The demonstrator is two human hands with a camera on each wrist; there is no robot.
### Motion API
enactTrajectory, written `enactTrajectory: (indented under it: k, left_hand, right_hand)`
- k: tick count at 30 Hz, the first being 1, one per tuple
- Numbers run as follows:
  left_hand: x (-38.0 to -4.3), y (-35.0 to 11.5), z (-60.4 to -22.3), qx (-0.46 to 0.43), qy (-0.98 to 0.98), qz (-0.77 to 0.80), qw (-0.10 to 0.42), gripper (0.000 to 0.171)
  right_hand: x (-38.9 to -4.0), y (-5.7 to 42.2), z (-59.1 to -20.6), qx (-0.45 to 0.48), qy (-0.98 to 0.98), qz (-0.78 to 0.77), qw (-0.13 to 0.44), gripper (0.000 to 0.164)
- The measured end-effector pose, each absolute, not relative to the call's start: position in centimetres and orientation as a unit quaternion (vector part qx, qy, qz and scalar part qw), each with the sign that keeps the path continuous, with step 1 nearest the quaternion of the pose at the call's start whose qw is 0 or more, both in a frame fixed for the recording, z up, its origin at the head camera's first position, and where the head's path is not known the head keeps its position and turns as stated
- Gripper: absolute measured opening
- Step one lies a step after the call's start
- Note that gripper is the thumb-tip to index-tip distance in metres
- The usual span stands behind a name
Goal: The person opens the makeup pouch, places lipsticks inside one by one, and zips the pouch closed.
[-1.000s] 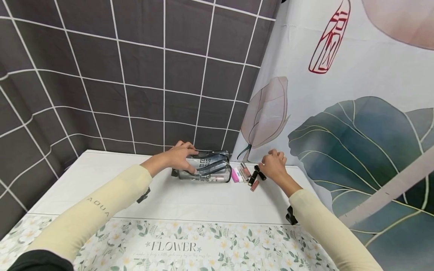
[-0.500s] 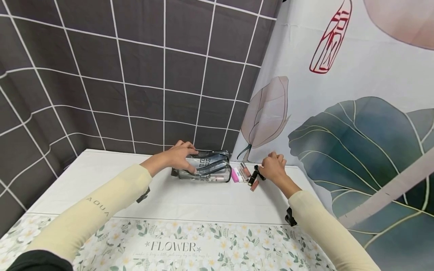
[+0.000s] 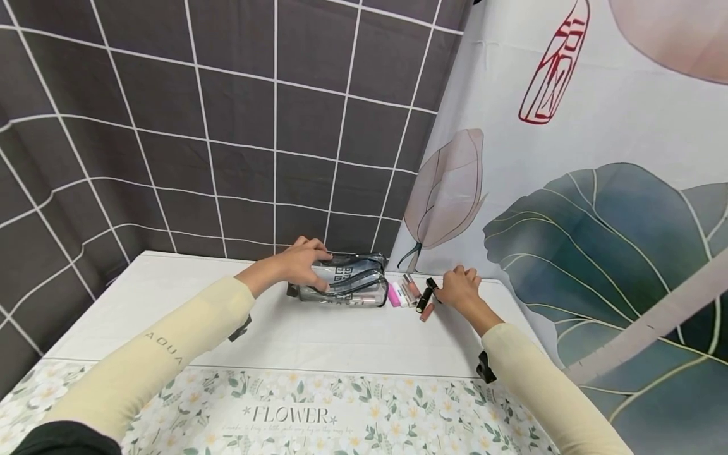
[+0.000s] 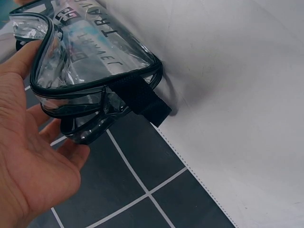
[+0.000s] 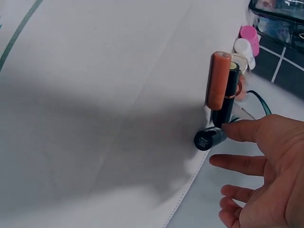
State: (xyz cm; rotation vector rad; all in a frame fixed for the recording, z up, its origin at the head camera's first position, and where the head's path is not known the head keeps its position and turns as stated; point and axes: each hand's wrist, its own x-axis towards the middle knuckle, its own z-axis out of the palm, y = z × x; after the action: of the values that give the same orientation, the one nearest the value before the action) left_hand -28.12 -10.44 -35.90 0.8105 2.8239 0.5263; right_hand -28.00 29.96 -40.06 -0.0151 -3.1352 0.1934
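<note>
In the head view, my left hand (image 3: 301,262) grips the near-left part of a clear cosmetic bag (image 3: 364,297) with black piping, lying at the back of the table. The left wrist view shows the thumb along the bag's edge (image 4: 40,80) and the fingers beneath. To the right, my right hand (image 3: 459,289) is beside a loose group of lip products. In the right wrist view, its thumb touches or nearly touches a short black tube (image 5: 209,138), with the other fingers apart. A longer black lipstick tube (image 5: 230,90) and a coral lip gloss tube (image 5: 219,78) lie beyond.
Between bag and right hand lie a pink tube (image 3: 394,296), a white tube (image 3: 401,293) and a clear-and-pink gloss tube (image 3: 412,285). A dark gridded cloth (image 3: 239,158) hangs behind the white table (image 3: 318,335). A floral mat (image 3: 273,392) covers the front.
My right hand has shifted slightly down, now hiding most of the short black tube. The left hand and the bag have stayed in place.
</note>
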Motion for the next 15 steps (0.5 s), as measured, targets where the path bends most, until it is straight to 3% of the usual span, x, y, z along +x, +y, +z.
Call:
enactTrajectory:
  k: [15]
  left_hand:
    - [-28.35,-10.66,-36.24,0.274,0.941,0.183,0.079,0.087]
  right_hand:
    - [-27.88,30.67,-41.05,-0.016,-0.998,0.064,-0.022,0.027]
